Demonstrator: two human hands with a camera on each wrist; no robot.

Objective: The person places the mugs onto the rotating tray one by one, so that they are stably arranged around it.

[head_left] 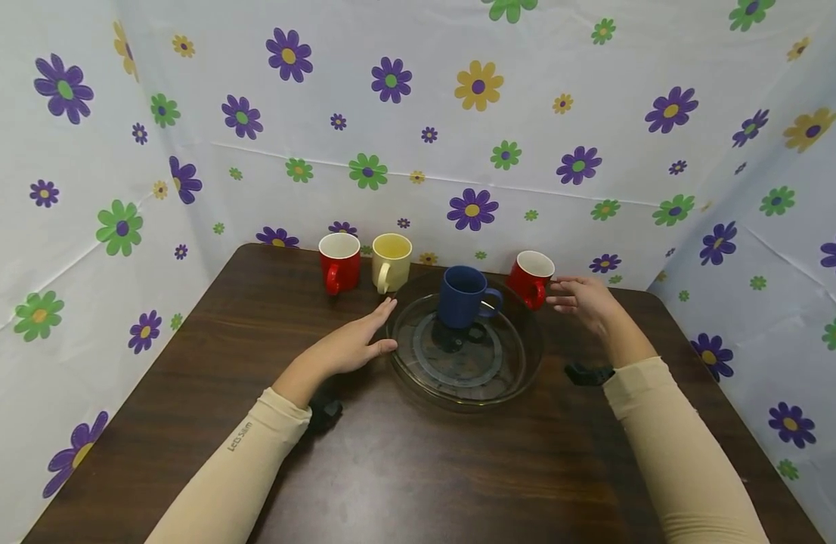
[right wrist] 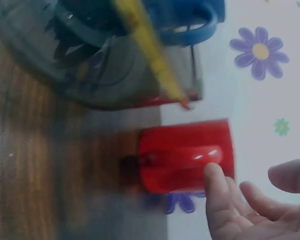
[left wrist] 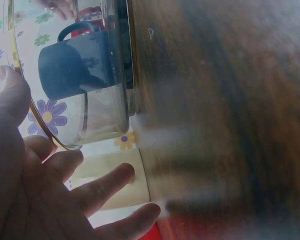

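A round clear glass dish stands on the table, and a dark blue mug sits upright in it, handle to the right. At the dish's left rim is my left hand, its fingers extended and its thumb by the rim; whether it touches the glass I cannot tell. Behind the dish on the right is a red mug with a white inside. My right hand reaches to that mug's handle with loosely extended fingers. In the right wrist view a fingertip meets or overlaps the red handle.
Another red mug and a pale yellow mug stand at the back left of the brown wooden table. White cloth with printed flowers hangs behind and at both sides. Dark devices sit under both wrists.
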